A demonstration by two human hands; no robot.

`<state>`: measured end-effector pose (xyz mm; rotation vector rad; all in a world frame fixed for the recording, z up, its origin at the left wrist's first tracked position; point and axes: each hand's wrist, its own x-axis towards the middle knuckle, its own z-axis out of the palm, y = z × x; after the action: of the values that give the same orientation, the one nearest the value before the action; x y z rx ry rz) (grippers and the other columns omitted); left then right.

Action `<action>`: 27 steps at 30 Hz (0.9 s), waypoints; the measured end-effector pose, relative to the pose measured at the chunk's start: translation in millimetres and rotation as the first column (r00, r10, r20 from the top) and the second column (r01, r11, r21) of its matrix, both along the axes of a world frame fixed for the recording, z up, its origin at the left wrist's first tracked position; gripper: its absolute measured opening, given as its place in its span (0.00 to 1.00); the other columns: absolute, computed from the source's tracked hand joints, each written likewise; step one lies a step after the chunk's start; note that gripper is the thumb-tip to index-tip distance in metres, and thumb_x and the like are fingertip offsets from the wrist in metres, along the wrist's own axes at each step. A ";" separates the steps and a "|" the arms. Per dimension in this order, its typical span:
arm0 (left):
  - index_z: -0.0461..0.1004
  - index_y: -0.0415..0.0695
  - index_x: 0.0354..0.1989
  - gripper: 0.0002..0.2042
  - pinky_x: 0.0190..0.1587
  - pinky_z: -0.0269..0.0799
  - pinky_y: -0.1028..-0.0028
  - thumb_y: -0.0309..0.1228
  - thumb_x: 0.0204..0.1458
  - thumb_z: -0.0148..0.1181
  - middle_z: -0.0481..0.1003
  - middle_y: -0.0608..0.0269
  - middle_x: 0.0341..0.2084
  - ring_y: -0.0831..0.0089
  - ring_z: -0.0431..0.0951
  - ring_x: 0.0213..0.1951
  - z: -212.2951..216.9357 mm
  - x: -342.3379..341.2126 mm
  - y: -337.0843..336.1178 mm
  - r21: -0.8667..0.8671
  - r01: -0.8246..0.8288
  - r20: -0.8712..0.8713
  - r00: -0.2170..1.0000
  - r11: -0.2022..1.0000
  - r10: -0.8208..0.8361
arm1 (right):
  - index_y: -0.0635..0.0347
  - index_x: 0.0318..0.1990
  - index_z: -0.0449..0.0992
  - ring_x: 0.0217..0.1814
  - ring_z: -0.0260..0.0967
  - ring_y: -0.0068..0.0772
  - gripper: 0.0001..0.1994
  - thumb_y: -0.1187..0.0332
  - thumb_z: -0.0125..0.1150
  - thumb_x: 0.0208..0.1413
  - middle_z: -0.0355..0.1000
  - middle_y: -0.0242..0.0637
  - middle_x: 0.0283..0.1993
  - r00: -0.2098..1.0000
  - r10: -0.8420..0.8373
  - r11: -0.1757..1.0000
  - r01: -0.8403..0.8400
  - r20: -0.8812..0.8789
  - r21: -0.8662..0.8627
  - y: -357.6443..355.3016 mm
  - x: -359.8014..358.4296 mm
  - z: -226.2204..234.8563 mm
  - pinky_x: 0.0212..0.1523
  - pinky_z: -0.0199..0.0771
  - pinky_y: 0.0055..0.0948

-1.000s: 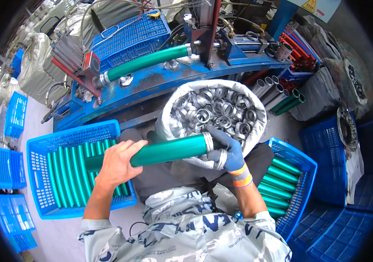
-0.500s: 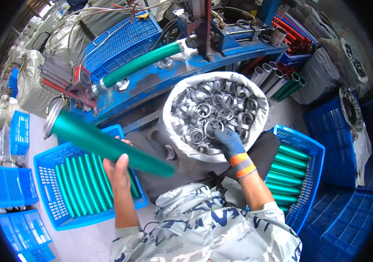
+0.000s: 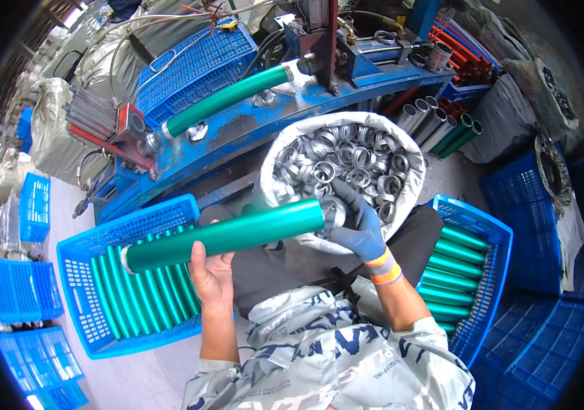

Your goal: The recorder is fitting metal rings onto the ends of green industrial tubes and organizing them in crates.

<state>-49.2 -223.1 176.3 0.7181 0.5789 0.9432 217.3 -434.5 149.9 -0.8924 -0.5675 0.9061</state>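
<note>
1. Cluttered workshop floor all round me, with a blue machine frame (image 3: 237,137) running across the top of my view and a green tube (image 3: 227,99) lying along it.
2. My left hand (image 3: 211,277) is bare and closed from below around a long green tube (image 3: 227,236), held almost level across my lap, tilted slightly up to the right.
3. My right hand (image 3: 359,222) wears a blue-grey glove and is wrapped round a metal ring (image 3: 333,212) pressed at the tube's right end; I cannot tell whether the ring is seated on the tube or only touching it.
4. Just behind that hand sits a white sack (image 3: 408,198), open and full of loose metal rings (image 3: 343,160).
5. On my left, a blue plastic crate (image 3: 83,287) holds green tubes (image 3: 162,301) laid side by side; the held tube's left end hangs over it.
6. On my right, a second blue crate (image 3: 494,253) holds more green tubes (image 3: 453,270), stacked in a row.
7. Empty-looking blue crates (image 3: 22,290) stand further off to the left.
</note>
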 end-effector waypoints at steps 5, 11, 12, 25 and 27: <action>0.80 0.48 0.67 0.19 0.64 0.88 0.51 0.41 0.72 0.67 0.81 0.46 0.67 0.56 0.84 0.66 -0.5 -7.4 -4.8 0.010 0.000 -0.020 1.000 1.000 0.000 | 0.74 0.85 0.58 0.79 0.71 0.40 0.44 0.68 0.71 0.65 0.71 0.50 0.80 0.998 -0.058 0.995 0.061 0.038 -0.082 6.4 -12.7 5.4 0.81 0.67 0.40; 0.79 0.45 0.67 0.22 0.72 0.81 0.51 0.45 0.73 0.66 0.79 0.47 0.69 0.56 0.83 0.68 -8.2 -11.0 -2.3 0.018 0.027 -0.033 0.999 0.999 -0.027 | 0.75 0.86 0.56 0.76 0.72 0.33 0.39 0.75 0.62 0.70 0.72 0.49 0.78 0.997 0.012 0.990 -0.001 0.076 -0.141 4.6 -15.0 21.8 0.77 0.70 0.34; 0.79 0.45 0.67 0.22 0.72 0.81 0.51 0.45 0.73 0.66 0.79 0.47 0.69 0.56 0.83 0.68 -9.3 -9.1 -4.4 0.016 0.026 -0.037 0.999 1.000 -0.025 | 0.75 0.86 0.56 0.76 0.72 0.33 0.39 0.75 0.62 0.70 0.72 0.49 0.78 0.997 0.014 0.990 -0.003 0.072 -0.142 3.8 -12.7 21.2 0.77 0.70 0.34; 0.78 0.43 0.67 0.27 0.69 0.82 0.54 0.53 0.74 0.64 0.83 0.55 0.63 0.59 0.84 0.65 -19.9 -10.7 45.0 -0.136 -0.028 0.102 0.994 0.990 0.042 | 0.71 0.78 0.72 0.77 0.74 0.37 0.31 0.54 0.57 0.81 0.77 0.48 0.76 0.911 0.003 0.974 0.091 0.412 -0.208 137.7 85.4 -2.5 0.78 0.71 0.36; 0.80 0.44 0.62 0.25 0.68 0.83 0.54 0.52 0.71 0.69 0.83 0.58 0.61 0.62 0.84 0.63 -16.3 -20.2 59.2 -0.229 -0.041 0.173 0.981 0.972 0.083 | 0.71 0.78 0.71 0.80 0.71 0.42 0.32 0.53 0.60 0.79 0.76 0.52 0.77 0.769 0.019 0.968 0.147 0.639 -0.206 200.4 110.2 10.6 0.80 0.68 0.39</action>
<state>-69.4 -163.9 160.0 0.4075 0.5385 0.9720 327.5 -234.1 160.5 -1.4605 -1.0195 0.5953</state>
